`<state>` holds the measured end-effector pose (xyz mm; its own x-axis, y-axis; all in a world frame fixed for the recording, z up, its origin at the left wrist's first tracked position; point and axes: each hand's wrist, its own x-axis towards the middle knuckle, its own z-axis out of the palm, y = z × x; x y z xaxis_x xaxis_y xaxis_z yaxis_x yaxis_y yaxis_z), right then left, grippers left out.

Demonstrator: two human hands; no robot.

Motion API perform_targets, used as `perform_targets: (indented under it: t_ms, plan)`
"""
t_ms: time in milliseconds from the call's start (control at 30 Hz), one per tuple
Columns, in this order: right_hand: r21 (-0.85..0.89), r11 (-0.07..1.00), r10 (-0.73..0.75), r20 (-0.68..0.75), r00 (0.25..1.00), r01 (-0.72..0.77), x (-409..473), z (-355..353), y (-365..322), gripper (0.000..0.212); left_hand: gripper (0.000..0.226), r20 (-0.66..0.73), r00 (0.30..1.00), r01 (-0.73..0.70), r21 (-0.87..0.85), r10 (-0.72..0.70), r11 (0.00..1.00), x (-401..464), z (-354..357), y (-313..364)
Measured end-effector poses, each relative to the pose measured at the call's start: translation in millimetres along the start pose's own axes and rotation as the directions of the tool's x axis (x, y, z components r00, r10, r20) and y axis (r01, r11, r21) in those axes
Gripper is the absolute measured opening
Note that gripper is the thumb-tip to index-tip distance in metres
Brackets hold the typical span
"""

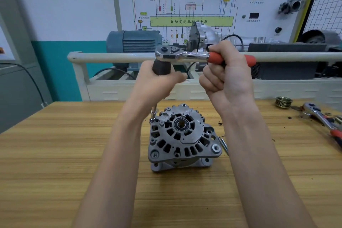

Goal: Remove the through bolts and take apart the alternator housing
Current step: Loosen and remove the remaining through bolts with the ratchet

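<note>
Alternator (pixel 182 138) stands mid-worktop (pixel 55 153), housing halves not yet split, w/ my left hand (pixel 159 81) clamped on the extension and right hand (pixel 224 76) gripping the ratchet (pixel 187 55) handle, socket (pixel 153 116) on a through bolt at its rim: early stage.

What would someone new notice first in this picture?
Front and centre, a grey cast-metal alternator stands on the wooden table. Above it, the right hand grips a chrome ratchet wrench with red handle, while the left hand holds its dark extension grip.
</note>
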<state>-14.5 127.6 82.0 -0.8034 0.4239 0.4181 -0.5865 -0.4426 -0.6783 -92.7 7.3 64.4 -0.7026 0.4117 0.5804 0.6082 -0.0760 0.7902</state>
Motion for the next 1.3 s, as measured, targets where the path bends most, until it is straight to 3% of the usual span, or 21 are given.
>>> perform_targets:
  t_ms: [100,200,367,467,700,1300]
  plan:
    - [-0.059,0.995,0.092,0.191,0.977,-0.082,0,-4,-6,0.048,0.028,0.406,0.91,-0.09,-0.016,0.089,0.996,-7,-20,2]
    - [-0.06,0.99,0.136,0.268,0.954,-0.125,0,-5,-5,0.045,0.03,0.512,0.854,-0.043,-0.109,0.093,0.993,-9,-24,-1]
    - [-0.04,0.997,0.067,0.144,0.987,-0.062,-1,2,4,0.044,0.037,0.371,0.925,0.0,-0.218,0.083,0.976,-6,-16,-9]
    - [-0.024,0.999,-0.037,0.159,0.987,0.041,-6,7,4,0.045,0.035,0.307,0.947,-0.036,-0.197,0.097,0.98,-7,-15,-9]
    - [0.007,0.994,-0.111,0.169,0.979,0.112,-13,10,-1,0.045,0.037,0.166,0.973,-0.124,-0.219,0.162,0.968,-8,-11,-1]
    - [0.02,0.997,-0.08,0.157,0.984,0.078,-8,8,4,0.046,0.036,0.223,0.964,-0.092,-0.218,0.141,0.972,-6,-14,-4]
